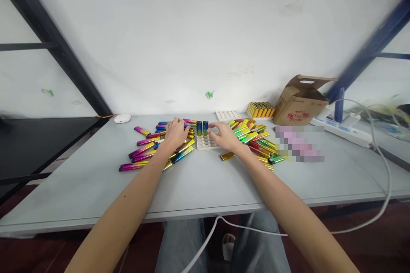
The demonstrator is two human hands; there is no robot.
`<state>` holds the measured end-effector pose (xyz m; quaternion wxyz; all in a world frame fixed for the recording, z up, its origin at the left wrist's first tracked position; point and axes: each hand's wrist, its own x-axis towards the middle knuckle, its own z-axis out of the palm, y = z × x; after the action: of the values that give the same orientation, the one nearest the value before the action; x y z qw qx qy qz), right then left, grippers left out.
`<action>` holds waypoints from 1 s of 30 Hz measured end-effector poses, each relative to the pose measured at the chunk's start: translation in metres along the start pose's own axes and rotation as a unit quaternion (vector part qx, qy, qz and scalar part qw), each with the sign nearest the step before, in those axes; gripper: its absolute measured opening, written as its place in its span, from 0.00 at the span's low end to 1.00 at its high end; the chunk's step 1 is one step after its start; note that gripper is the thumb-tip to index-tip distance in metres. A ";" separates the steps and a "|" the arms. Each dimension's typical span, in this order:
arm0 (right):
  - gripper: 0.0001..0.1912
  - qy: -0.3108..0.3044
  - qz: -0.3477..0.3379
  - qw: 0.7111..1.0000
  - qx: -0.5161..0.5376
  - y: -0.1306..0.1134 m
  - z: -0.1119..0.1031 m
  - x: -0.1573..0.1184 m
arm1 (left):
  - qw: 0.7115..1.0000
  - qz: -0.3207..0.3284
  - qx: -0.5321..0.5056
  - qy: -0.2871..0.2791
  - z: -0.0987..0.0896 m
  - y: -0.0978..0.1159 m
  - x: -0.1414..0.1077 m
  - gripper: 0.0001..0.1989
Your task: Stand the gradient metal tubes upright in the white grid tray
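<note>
Reaching with the left hand onto the left pile of glossy sticks, with fingers bent down over the nearest ones; cannot tell from here whether gripping any. Holding the right hand half curled at the right side of the two upright cylinders, with thumb and fingers parted, not clenched; cannot tell whether touching the nearer cylinder.

Standing side by side at the far left of the white tray, between both hands: shiny, dark blue at the top, passing through teal to yellow-green low down. Showing rows of round hollows in the rest of the tray, toward the near and right sides.

Fading from magenta to yellow in many sticks on the left, with some in blue and gold; turning to green, yellow, red and gold in the right pile of sticks, partly under the right forearm. Lying at all angles, flat on the grey table.

At the far right, set near the wall: a second white tray, a block of yellow cylinders and an open cardboard box
</note>
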<state>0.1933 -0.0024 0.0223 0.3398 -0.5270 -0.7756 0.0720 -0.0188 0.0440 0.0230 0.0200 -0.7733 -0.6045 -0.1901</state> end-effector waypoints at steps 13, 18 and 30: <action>0.23 0.084 -0.017 0.995 0.041 0.001 0.000 -0.001 | 0.837 -0.128 -0.464 0.262 -0.026 0.012 0.004 0.17; 0.21 0.137 -0.055 0.987 0.058 -0.005 -0.003 -0.002 | 0.586 -0.181 -0.762 0.205 -0.047 0.023 0.005 0.19; 0.20 0.111 -0.069 0.990 0.050 -0.003 -0.001 -0.003 | 0.491 -0.116 -0.856 -0.114 -0.053 0.031 -0.012 0.27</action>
<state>0.1925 -0.0065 0.0227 0.4542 -0.4596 -0.7627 0.0282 -0.0062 0.0105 0.0740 -0.7433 -0.3483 -0.2263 -0.5244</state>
